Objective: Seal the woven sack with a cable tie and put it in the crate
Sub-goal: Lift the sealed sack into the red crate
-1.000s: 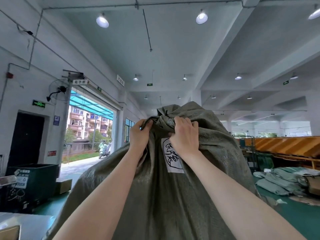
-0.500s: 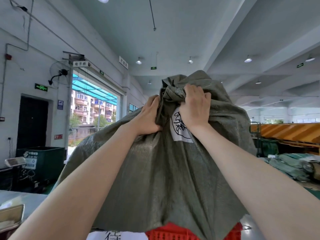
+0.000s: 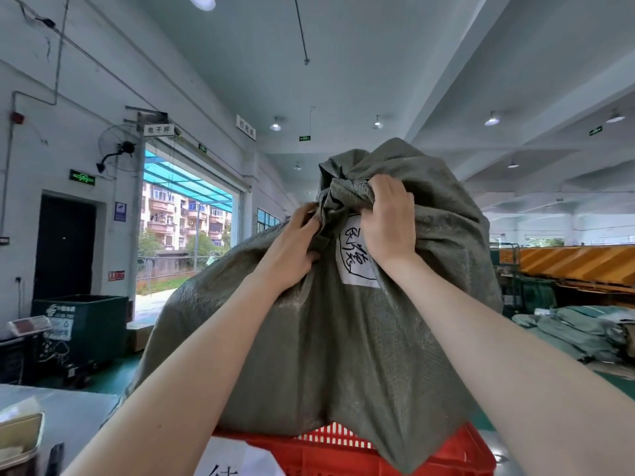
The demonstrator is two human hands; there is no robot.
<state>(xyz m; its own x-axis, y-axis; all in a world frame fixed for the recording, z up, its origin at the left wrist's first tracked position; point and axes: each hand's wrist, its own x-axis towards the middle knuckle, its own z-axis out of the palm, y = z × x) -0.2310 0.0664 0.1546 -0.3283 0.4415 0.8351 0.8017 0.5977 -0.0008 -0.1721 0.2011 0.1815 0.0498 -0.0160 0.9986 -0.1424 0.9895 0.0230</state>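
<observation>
Item, far left at about nine o'clock: a dark green bin (image 3: 80, 324) standing on the floor beside the open loading door (image 3: 187, 235), well apart from the work. Item, lower left at seven o'clock: a grey table (image 3: 68, 410), only its corner in view. Item, left of centre: the left hand (image 3: 292, 249), fingers dug into the folds of the sack just below its gathered neck, clenched on the cloth. Item, centre: the woven sack (image 3: 326, 338), grey-green, full and bulky, its mouth bunched into a tight neck at twelve o'clock; a white label (image 3: 355, 259) with handwritten characters sits on its front face between the two hands. Cable tie: none can be made out at the neck, which the fingers and folds partly cover, so whether the sealing is done cannot be told; the closed bunching suggests it probably is. Item, right of centre: the right hand (image 3: 390, 221), closed over the neck from the right side, gripping cloth. Item, bottom at six o'clock: the red crate (image 3: 360, 448), slatted plastic, directly under the sack, whose lower edge hangs over the rim. Status: the sack appears held above or just resting on the crate; lowering it fully in and letting go seems to remain. Item, far right at three o'clock: a heap of similar sacks (image 3: 580, 329), untouched.
</observation>
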